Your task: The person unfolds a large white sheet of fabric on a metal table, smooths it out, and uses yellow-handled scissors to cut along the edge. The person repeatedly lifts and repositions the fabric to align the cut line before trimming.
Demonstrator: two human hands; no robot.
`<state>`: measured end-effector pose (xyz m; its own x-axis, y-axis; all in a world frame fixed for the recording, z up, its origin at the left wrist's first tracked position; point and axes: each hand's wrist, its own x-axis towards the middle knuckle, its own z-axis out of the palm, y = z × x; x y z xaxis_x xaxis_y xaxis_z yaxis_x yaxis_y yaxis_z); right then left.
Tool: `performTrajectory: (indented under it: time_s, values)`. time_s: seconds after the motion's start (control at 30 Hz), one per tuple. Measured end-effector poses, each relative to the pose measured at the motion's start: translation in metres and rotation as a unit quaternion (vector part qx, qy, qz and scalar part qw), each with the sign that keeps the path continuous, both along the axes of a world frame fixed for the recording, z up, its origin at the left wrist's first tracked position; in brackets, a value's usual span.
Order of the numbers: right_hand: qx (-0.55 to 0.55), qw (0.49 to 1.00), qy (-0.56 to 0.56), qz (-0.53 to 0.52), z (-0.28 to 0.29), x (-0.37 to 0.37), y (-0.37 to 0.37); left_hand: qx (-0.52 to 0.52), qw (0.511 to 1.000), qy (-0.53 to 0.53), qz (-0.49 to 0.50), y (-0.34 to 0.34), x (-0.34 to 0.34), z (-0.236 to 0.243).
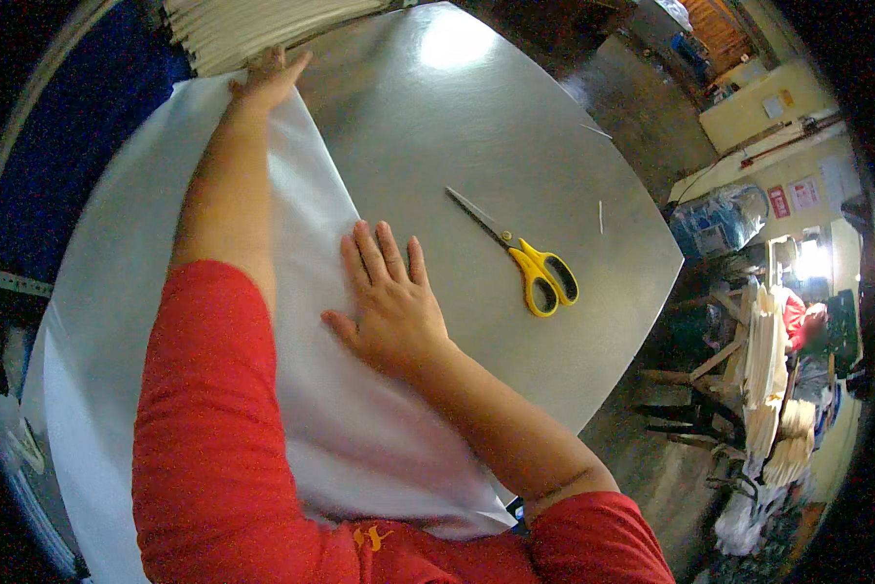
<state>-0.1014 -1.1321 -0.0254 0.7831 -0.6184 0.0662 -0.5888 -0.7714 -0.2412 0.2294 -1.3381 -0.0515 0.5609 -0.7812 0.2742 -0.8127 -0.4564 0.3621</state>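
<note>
A large white sheet (311, 443) with a smooth, slightly shiny surface covers the left part of the table and hangs past its near edge. My left hand (270, 80) reaches to the sheet's far end, its fingers spread at the edge there. Flat on the sheet, beside its long right edge, lies my right hand (393, 316) with fingers stretched out. Neither hand is seen to grip anything. Scissors (530, 263) with yellow handles rest on the bare tabletop to the right, blades a little apart and pointing away.
The grey table (544, 146) has a rounded outline. Pale, pleated-looking stacked material (252, 29) stands against its far side. Two thin white strips lie toward the right, one being a strip (601, 217) on the table. Farther right are a wooden rack (720, 331) and a person in red (798, 321).
</note>
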Motion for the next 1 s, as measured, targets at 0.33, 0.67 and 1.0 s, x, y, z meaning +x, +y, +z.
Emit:
performTrajectory:
  time_s: [0.33,0.67,1.0]
  values:
    - [-0.002,0.999,0.038,0.013,-0.001,-0.003,-0.001,0.160,0.941,-0.111,-0.278,0.181,-0.161,0.011]
    - [-0.054,0.994,0.085,0.035,-0.001,-0.054,0.015,0.164,0.961,-0.140,-0.172,0.163,-0.157,-0.003]
    - [0.006,0.999,-0.008,-0.033,0.004,-0.158,0.113,0.167,0.957,-0.147,-0.187,0.154,-0.146,-0.010]
